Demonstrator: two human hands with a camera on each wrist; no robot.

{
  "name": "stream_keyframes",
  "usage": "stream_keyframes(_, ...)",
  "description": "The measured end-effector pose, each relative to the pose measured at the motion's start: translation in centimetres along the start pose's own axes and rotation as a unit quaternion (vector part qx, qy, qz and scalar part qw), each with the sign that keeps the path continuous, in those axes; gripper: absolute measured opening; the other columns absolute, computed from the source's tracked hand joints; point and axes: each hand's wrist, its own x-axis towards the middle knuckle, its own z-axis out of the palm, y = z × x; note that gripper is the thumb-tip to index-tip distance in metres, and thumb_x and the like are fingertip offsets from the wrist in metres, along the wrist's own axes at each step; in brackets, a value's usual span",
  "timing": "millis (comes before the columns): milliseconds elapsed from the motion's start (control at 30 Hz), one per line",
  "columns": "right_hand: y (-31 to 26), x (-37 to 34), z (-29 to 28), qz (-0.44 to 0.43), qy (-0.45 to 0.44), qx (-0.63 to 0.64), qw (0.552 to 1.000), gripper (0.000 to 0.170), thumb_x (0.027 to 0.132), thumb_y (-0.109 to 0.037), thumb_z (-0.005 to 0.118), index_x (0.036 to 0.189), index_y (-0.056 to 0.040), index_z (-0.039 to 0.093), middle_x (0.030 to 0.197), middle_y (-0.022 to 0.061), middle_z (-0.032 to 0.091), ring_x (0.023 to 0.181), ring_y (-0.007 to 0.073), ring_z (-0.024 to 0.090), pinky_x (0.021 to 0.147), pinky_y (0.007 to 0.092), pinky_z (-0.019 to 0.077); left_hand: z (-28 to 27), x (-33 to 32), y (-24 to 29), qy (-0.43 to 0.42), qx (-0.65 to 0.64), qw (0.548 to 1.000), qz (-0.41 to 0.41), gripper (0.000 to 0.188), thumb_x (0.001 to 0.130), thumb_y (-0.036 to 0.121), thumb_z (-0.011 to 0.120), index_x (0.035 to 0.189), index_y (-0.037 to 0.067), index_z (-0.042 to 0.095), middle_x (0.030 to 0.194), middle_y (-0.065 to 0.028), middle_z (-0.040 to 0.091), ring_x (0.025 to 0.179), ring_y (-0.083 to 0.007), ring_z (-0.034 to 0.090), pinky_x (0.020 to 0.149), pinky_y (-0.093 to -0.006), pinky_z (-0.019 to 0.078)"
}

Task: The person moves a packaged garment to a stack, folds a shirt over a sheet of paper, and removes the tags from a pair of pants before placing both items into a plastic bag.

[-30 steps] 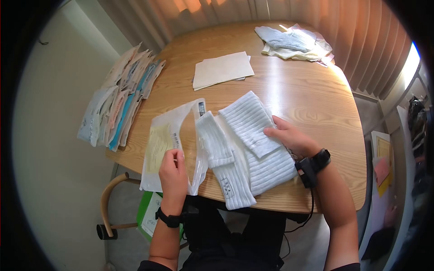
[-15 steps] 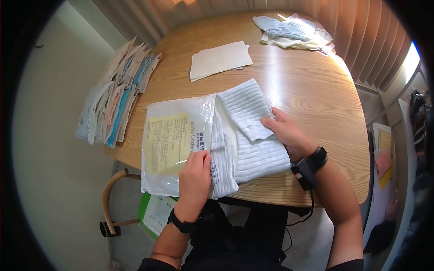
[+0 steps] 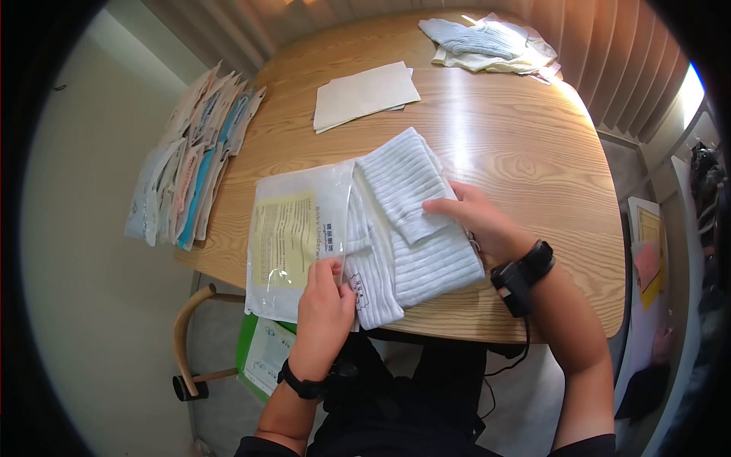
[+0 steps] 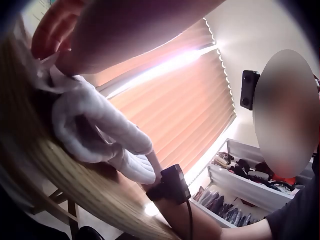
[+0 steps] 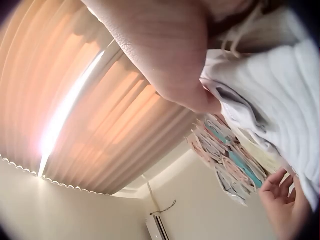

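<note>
A folded pale ribbed knit garment (image 3: pixel 438 266) lies at the table's front, one sleeve folded across it. Its left edge is tucked under the mouth of a clear plastic bag (image 3: pixel 304 180) with a yellow label and printed lettering. My left hand (image 3: pixel 326 308) pinches the bag's open edge near the printed cuff; in the left wrist view its fingers (image 4: pixel 46 31) hold the thin film beside the rolled garment (image 4: pixel 112 120). On the far side, my right hand (image 3: pixel 487 223) grips the garment's right edge, thumb on top and fingers underneath, hidden.
Packed bags (image 3: pixel 186 167) stand in rows at the left table edge. White sheets (image 3: pixel 365 95) lie mid-table, and loose clothes (image 3: pixel 487 46) are heaped at the far right. A wooden chair (image 3: pixel 183 335) stands below left. A cable (image 3: pixel 525 343) hangs from the right wrist camera.
The bag, earlier left of the garment with its mouth gaping, has been drawn right over the garment's left edge. My left hand moved right with it; my right hand keeps its grip.
</note>
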Motion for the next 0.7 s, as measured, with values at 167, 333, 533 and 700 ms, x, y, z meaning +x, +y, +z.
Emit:
stream_keyframes(167, -0.1, -0.8, 0.4, 0.087, -0.060, -0.083, 0.991, 0.050, 0.090, -0.011, 0.063, 0.136, 0.0045, 0.047, 0.130, 0.0168, 0.058, 0.118, 0.0227, 0.056, 0.102, 0.0348, 0.0448, 0.2, 0.1, -2.1, 0.038, 0.068, 0.993, 0.092, 0.033, 0.083, -0.004, 0.057, 0.116, -0.003, 0.054, 0.108, -0.0196, 0.058, 0.097, -0.0374, 0.060, 0.085, -0.0436, 0.0497)
stream_keyframes(333, 0.2, -0.2, 0.7, 0.125, -0.010, -0.036, 0.991, 0.050, 0.091, -0.008, 0.059, 0.137, 0.0040, 0.044, 0.132, 0.0179, 0.055, 0.120, 0.0262, 0.055, 0.103, 0.0362, 0.0446, 0.6, -0.7, -2.1, 0.042, 0.107, 0.988, 0.102, 0.054, 0.079, -0.007, 0.057, 0.132, -0.005, 0.048, 0.126, -0.0201, 0.053, 0.113, -0.0394, 0.052, 0.097, -0.0439, 0.0431)
stream_keyframes(533, 0.9, 0.3, 0.8, 0.128, 0.005, 0.072, 0.989, 0.046, 0.092, -0.008, 0.056, 0.136, 0.0026, 0.045, 0.130, 0.0179, 0.055, 0.118, 0.0257, 0.057, 0.098, 0.0380, 0.0501, 0.3, -1.2, -2.0, 0.030, 0.099, 0.988, 0.112, 0.074, 0.073, -0.010, 0.062, 0.143, -0.006, 0.039, 0.144, -0.0209, 0.039, 0.124, -0.0418, 0.044, 0.106, -0.0451, 0.0379)
stream_keyframes(700, 1.6, 0.4, 1.3, 0.130, 0.022, 0.149, 0.980, 0.041, 0.092, -0.007, 0.056, 0.132, 0.0025, 0.048, 0.124, 0.0173, 0.059, 0.115, 0.0250, 0.058, 0.097, 0.0384, 0.0498, 0.4, -1.1, -1.9, 0.027, 0.072, 0.991, 0.109, 0.079, 0.071, -0.009, 0.066, 0.144, -0.006, 0.037, 0.145, -0.0214, 0.039, 0.127, -0.0416, 0.042, 0.108, -0.0446, 0.0368)
